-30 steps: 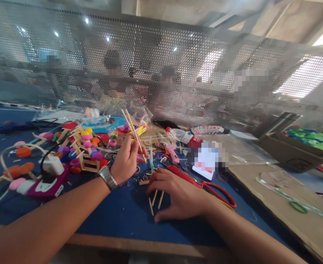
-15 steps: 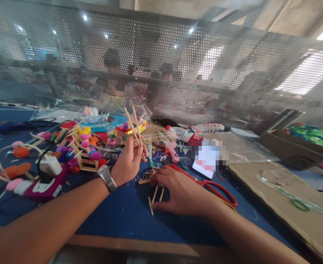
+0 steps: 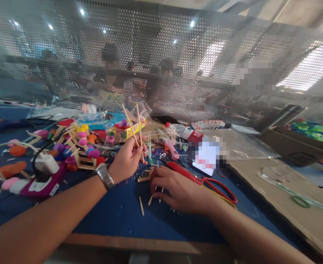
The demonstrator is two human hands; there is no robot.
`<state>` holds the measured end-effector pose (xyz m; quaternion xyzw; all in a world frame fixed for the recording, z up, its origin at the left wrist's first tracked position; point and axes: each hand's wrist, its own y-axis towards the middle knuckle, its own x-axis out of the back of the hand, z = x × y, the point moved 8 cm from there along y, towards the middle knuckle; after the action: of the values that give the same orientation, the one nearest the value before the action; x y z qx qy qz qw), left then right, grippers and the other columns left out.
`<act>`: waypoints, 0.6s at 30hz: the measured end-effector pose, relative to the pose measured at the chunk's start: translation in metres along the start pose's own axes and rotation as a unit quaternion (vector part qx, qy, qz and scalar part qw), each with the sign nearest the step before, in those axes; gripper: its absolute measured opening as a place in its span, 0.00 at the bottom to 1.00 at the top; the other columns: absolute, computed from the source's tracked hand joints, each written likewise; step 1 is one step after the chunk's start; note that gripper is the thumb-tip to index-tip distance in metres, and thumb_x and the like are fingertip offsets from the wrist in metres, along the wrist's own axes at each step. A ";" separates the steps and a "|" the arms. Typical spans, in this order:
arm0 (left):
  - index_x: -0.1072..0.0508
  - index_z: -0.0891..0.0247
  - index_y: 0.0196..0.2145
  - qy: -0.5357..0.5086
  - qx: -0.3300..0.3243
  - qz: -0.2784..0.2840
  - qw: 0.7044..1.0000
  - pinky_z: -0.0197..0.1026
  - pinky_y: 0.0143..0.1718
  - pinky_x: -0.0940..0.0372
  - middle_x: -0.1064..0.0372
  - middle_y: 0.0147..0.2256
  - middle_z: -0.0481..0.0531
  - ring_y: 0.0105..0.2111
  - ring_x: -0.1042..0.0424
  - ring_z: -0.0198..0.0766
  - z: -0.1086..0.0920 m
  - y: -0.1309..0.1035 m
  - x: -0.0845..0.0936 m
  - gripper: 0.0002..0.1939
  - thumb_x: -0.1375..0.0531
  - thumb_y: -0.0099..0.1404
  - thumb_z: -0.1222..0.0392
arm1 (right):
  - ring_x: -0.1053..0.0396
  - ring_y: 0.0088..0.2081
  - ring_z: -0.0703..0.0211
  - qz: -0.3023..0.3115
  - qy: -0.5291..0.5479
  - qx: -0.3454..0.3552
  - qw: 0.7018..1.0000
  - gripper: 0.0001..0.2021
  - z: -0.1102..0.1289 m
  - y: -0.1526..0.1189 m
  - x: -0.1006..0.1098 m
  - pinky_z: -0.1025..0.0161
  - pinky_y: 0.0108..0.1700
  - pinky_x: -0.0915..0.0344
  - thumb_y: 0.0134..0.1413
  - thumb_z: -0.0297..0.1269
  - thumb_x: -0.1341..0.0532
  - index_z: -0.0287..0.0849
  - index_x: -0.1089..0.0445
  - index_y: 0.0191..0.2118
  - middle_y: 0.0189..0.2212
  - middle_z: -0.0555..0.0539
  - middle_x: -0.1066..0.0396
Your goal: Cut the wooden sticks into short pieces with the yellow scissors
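Note:
My left hand (image 3: 127,159), with a metal watch on the wrist, pinches two thin wooden sticks (image 3: 138,123) that point upward and spread apart at the top. My right hand (image 3: 169,187) is low over the blue table, its fingers curled down over small wooden pieces. Its fingertips are partly hidden, so I cannot make out whether they grip anything. A short stick (image 3: 141,206) lies left of it, and other short stick ends show beneath the fingers. Red-handled scissors (image 3: 219,189) lie just behind and right of that hand.
Colourful stick-and-clay pieces (image 3: 81,146) and a purple power strip (image 3: 42,183) crowd the left. Behind are a pink glue gun (image 3: 171,150), a bottle (image 3: 185,132) and a lit phone (image 3: 205,157). Cardboard (image 3: 260,179) and a box (image 3: 293,148) stand right.
The short stick near my right hand has shifted left, apart from the other short pieces. My right hand's fingers have drawn in slightly. The sticks in my left hand have tilted a little.

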<state>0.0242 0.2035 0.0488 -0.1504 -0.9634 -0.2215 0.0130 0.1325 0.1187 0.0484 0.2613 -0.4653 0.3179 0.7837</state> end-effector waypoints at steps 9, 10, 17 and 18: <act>0.41 0.57 0.46 -0.059 0.076 0.019 0.995 0.38 0.22 0.25 0.30 0.37 0.50 0.24 0.24 0.35 0.006 -0.003 -0.005 0.10 0.46 0.72 0.52 | 0.32 0.44 0.53 0.041 -0.020 0.002 0.999 0.07 0.000 0.003 -0.008 0.56 0.51 0.33 0.64 0.24 0.43 0.39 0.28 0.39 0.41 0.42 0.30; 0.42 0.56 0.45 -0.061 0.079 0.023 0.995 0.38 0.21 0.25 0.29 0.37 0.51 0.24 0.24 0.35 0.005 -0.003 -0.005 0.10 0.46 0.72 0.51 | 0.32 0.44 0.53 0.042 -0.019 0.002 0.999 0.07 0.000 0.003 -0.008 0.56 0.51 0.34 0.64 0.24 0.43 0.39 0.29 0.39 0.41 0.42 0.30; 0.43 0.56 0.45 -0.068 0.113 0.055 0.990 0.38 0.19 0.26 0.31 0.33 0.47 0.23 0.23 0.38 0.003 -0.008 -0.010 0.15 0.44 0.70 0.47 | 0.31 0.47 0.53 0.040 0.001 -0.006 0.999 0.03 0.000 0.005 -0.005 0.56 0.53 0.33 0.63 0.29 0.38 0.41 0.27 0.38 0.44 0.43 0.28; 0.43 0.57 0.45 -0.068 0.121 0.057 0.989 0.38 0.19 0.26 0.31 0.33 0.47 0.23 0.23 0.37 0.003 -0.009 -0.010 0.15 0.44 0.70 0.46 | 0.31 0.48 0.52 0.044 -0.005 -0.005 0.999 0.04 0.000 0.006 -0.007 0.55 0.54 0.34 0.63 0.29 0.39 0.41 0.27 0.37 0.44 0.42 0.28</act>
<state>0.0314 0.1946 0.0411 -0.2175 -0.9715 -0.0912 -0.0217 0.1255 0.1207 0.0430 0.2380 -0.4818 0.3484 0.7680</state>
